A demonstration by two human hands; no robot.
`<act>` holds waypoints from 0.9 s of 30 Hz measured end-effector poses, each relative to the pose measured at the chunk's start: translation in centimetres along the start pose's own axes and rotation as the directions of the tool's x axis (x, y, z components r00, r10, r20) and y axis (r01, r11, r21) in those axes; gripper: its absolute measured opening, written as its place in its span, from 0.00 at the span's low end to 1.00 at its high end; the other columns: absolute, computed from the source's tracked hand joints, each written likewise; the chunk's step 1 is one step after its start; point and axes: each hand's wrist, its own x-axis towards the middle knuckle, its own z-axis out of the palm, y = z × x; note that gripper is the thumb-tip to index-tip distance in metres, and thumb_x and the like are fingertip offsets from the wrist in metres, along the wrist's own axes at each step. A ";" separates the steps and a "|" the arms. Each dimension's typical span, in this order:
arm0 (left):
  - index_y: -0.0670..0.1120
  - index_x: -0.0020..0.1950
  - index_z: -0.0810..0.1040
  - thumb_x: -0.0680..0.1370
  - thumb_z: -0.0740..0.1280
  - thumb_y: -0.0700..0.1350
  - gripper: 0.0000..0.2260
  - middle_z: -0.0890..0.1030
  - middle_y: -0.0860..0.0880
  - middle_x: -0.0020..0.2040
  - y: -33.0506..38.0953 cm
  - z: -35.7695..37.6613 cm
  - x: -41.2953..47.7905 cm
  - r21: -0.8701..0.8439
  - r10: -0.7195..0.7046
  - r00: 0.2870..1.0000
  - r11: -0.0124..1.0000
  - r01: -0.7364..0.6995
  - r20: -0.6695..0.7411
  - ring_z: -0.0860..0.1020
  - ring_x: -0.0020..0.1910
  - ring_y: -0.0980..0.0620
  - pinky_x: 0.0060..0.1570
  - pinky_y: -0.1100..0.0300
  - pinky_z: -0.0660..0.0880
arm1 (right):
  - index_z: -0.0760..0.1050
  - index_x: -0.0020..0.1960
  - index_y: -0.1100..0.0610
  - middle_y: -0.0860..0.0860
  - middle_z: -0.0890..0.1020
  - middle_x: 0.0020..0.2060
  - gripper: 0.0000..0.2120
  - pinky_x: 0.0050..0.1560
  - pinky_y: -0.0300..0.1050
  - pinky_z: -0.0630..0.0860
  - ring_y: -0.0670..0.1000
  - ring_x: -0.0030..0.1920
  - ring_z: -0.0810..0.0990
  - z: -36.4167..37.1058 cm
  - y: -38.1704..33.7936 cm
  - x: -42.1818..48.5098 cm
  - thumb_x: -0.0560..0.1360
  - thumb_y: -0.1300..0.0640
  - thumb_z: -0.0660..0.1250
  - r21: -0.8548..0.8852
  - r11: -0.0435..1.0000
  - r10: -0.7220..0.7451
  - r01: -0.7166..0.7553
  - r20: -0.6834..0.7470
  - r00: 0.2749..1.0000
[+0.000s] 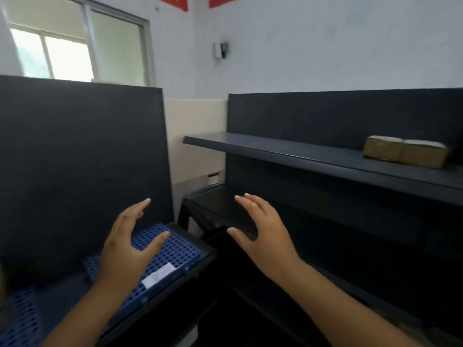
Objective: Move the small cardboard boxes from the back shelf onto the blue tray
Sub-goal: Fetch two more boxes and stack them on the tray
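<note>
Your left hand [127, 249]: fingers spread, holding nothing, above the blue tray [175, 249] | your right hand [263, 234]: fingers spread, empty, in front of the lower shelf [220, 204] | two cardboard boxes [403, 151]: side by side, touching, on the upper shelf [300, 154], far right, well apart from both hands | tray: low left, against the dark panel [75, 159]

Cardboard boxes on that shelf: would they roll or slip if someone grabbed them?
The cardboard boxes look flat-sided, so they probably won't roll. Their sheen suggests tape, perhaps slippery. Small, so likely light; contents hidden.
</note>
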 end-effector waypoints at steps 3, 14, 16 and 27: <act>0.60 0.74 0.67 0.69 0.73 0.55 0.34 0.74 0.56 0.68 5.4 5.7 0.0 -0.173 0.056 0.994 0.984 -0.040 0.090 0.74 0.64 0.58 0.61 0.57 0.70 | 0.61 0.73 0.39 0.41 0.65 0.72 0.31 0.67 0.36 0.60 0.40 0.72 0.62 -8.2 2.9 -2.8 0.73 0.41 0.68 -0.114 0.992 0.035 -0.044 -0.081 0.996; 0.71 0.72 0.62 0.67 0.71 0.61 0.35 0.73 0.58 0.69 20.1 20.0 -1.5 -0.378 0.295 0.921 0.907 -0.187 0.253 0.74 0.64 0.64 0.61 0.58 0.71 | 0.59 0.74 0.38 0.43 0.65 0.72 0.32 0.65 0.34 0.57 0.42 0.72 0.61 -28.5 9.1 -10.0 0.73 0.39 0.65 -0.357 0.910 0.118 -0.213 -0.270 0.956; 0.73 0.70 0.61 0.67 0.71 0.62 0.34 0.73 0.58 0.69 21.9 21.6 -0.8 -0.390 0.334 0.905 0.895 -0.217 0.264 0.73 0.64 0.64 0.61 0.59 0.71 | 0.59 0.74 0.39 0.43 0.66 0.72 0.32 0.66 0.35 0.58 0.43 0.72 0.62 -30.5 9.9 -9.9 0.73 0.39 0.65 -0.377 0.897 0.125 -0.230 -0.282 0.951; 0.71 0.73 0.60 0.68 0.69 0.66 0.35 0.70 0.58 0.70 28.1 31.4 9.3 -0.394 0.486 0.833 0.843 -0.367 0.265 0.73 0.62 0.59 0.59 0.56 0.71 | 0.58 0.75 0.42 0.46 0.68 0.72 0.32 0.64 0.40 0.64 0.47 0.70 0.66 -36.9 16.5 -3.4 0.75 0.40 0.66 -0.440 0.841 0.216 -0.314 -0.260 0.941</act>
